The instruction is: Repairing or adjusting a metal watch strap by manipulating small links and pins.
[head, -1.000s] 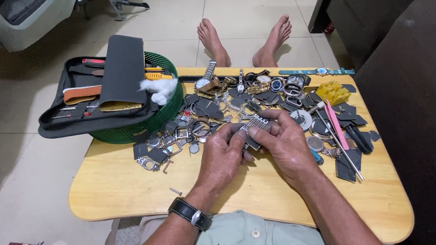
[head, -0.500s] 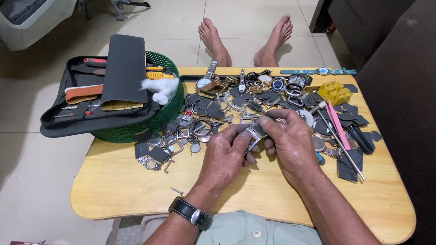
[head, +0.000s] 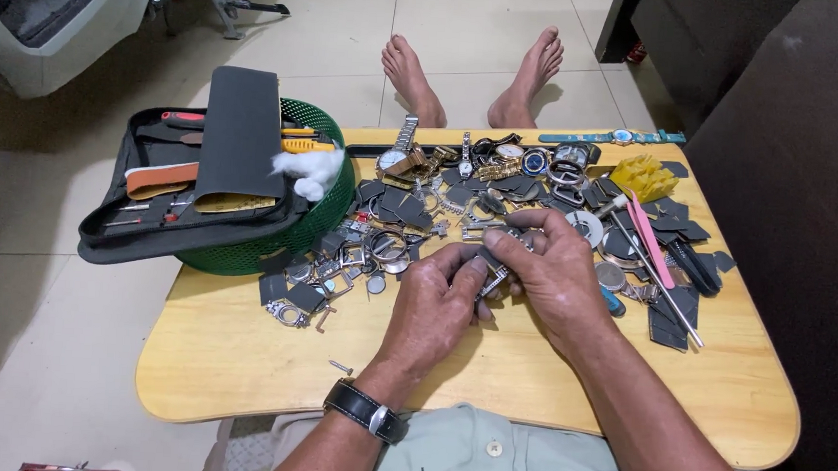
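Metal watch band [head: 493, 280] between both hands [head: 493, 287]

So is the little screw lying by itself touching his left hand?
Apart. The head view shows the small screw lying alone on bare wooden table, with clear tabletop between it and the left hand.

A low wooden table [head: 240, 369] stands on the tiled floor [head: 40, 359]; on it lie scattered watches and watch parts [head: 498, 178], a green basket [head: 320, 216], a small screw [head: 340, 366], and a yellow sponge [head: 644, 176].
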